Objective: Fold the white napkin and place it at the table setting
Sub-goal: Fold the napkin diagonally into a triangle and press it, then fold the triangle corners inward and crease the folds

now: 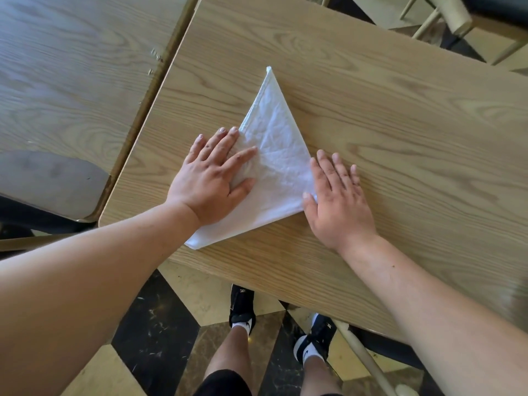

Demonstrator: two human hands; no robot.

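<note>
The white napkin (274,155) lies flat on the wooden table (385,118), folded into a triangle whose tip points away from me. My left hand (213,178) rests palm down on the napkin's left part, fingers spread, covering some of the cloth. My right hand (338,201) lies flat on the table at the napkin's right corner, its thumb touching the cloth edge. Neither hand grips anything.
A second wooden table (71,75) stands close on the left, separated by a narrow gap. A grey chair seat (48,181) sits below it. Chair legs (445,21) show at the far right. My feet stand on a patterned floor (154,332) under the near table edge.
</note>
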